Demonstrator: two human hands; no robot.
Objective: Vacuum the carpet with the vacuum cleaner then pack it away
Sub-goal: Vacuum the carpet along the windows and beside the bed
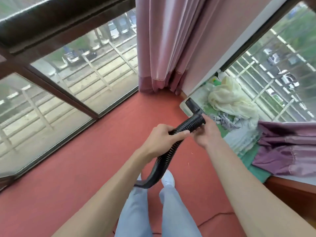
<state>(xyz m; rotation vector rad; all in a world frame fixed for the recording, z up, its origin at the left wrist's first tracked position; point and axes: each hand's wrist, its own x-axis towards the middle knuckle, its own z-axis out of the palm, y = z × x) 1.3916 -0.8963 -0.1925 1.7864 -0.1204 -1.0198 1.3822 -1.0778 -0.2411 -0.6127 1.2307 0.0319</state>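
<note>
Pale-trousered legs (153, 211) are seen lowest, over the red carpet (77, 168). To their upper left, the left hand (160, 139) is curled round the black ribbed hose (195, 121), whose long axis runs from lower left up to upper right. The right hand (206, 134) is closed on the hose's upper end and is the nearer to the nozzle (192, 104), which lies beyond both hands, against the window ledge (200, 94). No brand or writing can be read.

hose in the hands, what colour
Black, ribbed hose; seen in the head view.
</note>
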